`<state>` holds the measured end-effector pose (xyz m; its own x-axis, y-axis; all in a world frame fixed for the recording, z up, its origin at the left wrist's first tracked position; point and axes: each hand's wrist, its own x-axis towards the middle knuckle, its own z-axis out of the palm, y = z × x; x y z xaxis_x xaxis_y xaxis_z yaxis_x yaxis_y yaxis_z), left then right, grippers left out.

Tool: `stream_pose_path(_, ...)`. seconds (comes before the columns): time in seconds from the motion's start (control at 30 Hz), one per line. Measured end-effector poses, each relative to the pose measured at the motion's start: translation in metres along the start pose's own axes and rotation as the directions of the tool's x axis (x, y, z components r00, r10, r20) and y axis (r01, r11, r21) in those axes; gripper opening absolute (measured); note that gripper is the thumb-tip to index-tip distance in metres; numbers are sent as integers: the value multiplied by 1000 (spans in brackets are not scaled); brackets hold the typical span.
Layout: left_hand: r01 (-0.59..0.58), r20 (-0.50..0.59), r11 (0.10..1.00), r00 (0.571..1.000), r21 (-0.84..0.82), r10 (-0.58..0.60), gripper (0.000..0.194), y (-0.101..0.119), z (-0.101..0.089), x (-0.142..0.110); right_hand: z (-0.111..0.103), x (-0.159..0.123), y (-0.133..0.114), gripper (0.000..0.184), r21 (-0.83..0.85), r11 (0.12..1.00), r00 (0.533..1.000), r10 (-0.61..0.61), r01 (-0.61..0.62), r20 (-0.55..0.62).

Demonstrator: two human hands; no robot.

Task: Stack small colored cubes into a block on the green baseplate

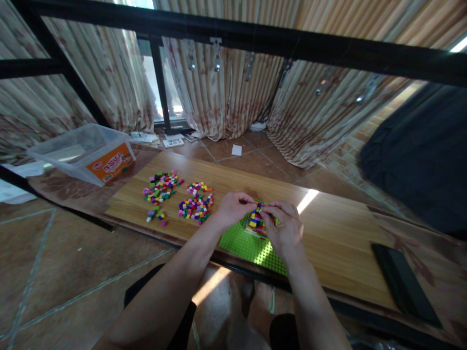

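Note:
A green baseplate (pixel 237 241) lies near the front edge of the wooden board, with a low block of multicoloured toy bricks (pixel 255 222) built on it. Over the far side of those bricks, my left hand (pixel 236 209) pinches with thumb and forefinger. Close beside it, my right hand (pixel 286 224) has its fingertips pressed together at the same spot. A small dark blue piece shows between the fingertips, but I cannot tell which hand grips it. My right hand covers part of the baseplate and the bricks.
Two piles of loose bricks, one farther left (pixel 160 187) and one nearer (pixel 197 206), lie on the wooden board (pixel 339 233). A clear plastic box (pixel 83 150) with an orange label stands at the left. A flat black object (pixel 404 284) rests at the right. Curtains hang behind.

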<state>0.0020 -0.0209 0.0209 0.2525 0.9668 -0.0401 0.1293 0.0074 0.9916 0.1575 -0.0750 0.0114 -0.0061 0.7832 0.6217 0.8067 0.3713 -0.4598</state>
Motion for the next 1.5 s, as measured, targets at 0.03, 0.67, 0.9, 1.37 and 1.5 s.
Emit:
stream_pose_path(0.03,0,-4,1000,1000,9,0,10,0,1,1,0,0,0,12,-5,1000,1000,14,-14,-6)
stream_pose_path(0.67,-33,-49,994,998,109,39,14,-8,5,2,10,-2,14,39,331,838,871,484,-434,-81)
stream_pose_path(0.9,-54,-99,974,992,222,77,12,-8,9,1,33,-8,14,55,411,714,795,605,-566,43)
stream_pose_path(1.37,-45,-137,976,988,215,75,12,-5,12,-2,29,-4,-2,46,492,624,759,638,-607,127)
stream_pose_path(1.5,-92,-152,977,981,192,122,17,-10,7,1,28,-2,-6,47,517,568,719,681,-640,141)
